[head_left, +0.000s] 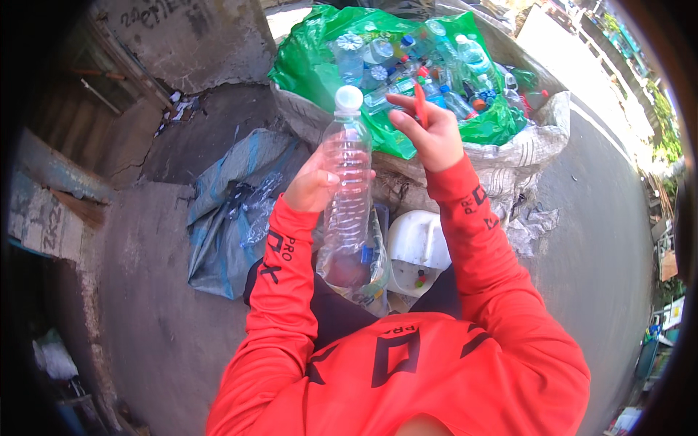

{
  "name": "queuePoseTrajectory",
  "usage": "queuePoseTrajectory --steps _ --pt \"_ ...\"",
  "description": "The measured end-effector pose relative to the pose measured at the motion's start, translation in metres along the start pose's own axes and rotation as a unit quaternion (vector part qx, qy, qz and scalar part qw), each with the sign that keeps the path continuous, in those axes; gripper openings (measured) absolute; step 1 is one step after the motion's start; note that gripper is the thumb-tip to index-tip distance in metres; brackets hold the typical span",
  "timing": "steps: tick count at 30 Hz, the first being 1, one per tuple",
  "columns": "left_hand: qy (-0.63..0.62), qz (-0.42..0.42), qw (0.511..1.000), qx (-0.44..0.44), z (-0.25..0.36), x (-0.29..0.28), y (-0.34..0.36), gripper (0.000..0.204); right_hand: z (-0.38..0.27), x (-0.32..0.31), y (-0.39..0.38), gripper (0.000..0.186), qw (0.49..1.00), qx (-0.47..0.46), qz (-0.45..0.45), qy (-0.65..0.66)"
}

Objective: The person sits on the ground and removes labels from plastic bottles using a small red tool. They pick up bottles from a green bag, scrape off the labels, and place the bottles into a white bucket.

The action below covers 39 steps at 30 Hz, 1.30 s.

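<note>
My left hand [313,182] is wrapped round a large clear plastic bottle [347,200] with ribbed sides. It stands nearly upright in front of me, with a white cap [348,98] on its neck. To the right of the cap is my right hand [438,138], apart from the bottle, with a slim orange-red tool [420,107] held between its fingers. Its blade, if it has one, cannot be made out. Below the hands, a white plastic container [419,240] with a cut opening holds a few small coloured caps [421,277].
Ahead of me, a green plastic bag [309,54] full of bottles lines a large whitish woven sack [549,123]. A blue-grey sack [218,211] lies on the concrete floor [167,291] to the left. A clear bag [374,280] sits between my legs. A wall [196,43] stands at the far left.
</note>
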<state>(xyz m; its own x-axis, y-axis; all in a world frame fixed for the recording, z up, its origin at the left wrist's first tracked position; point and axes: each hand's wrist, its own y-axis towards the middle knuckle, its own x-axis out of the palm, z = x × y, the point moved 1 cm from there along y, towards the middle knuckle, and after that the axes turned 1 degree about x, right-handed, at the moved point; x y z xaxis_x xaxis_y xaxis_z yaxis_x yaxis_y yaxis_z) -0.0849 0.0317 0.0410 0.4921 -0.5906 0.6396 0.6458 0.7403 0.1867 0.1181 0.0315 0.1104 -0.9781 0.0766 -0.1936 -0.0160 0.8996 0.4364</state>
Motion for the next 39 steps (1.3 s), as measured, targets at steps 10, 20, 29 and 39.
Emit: queuePoseTrajectory --steps 10,20,29,39 --pt "0.053 0.047 0.997 0.022 -0.024 0.021 0.012 0.069 -0.013 0.016 -0.008 0.026 0.991 -0.098 -0.015 -0.093" --pt "-0.089 -0.004 0.995 0.035 -0.033 0.009 0.011 0.064 0.004 0.019 -0.048 0.019 0.977 -0.196 0.039 -0.077" --pt "0.073 0.114 0.99 0.046 -0.035 0.011 0.016 0.067 0.021 0.026 -0.065 0.012 0.979 -0.193 0.031 -0.049" --pt "0.094 0.017 0.991 0.092 -0.008 0.039 0.006 0.09 -0.006 -0.012 -0.077 0.026 0.993 0.03 -0.111 0.031"
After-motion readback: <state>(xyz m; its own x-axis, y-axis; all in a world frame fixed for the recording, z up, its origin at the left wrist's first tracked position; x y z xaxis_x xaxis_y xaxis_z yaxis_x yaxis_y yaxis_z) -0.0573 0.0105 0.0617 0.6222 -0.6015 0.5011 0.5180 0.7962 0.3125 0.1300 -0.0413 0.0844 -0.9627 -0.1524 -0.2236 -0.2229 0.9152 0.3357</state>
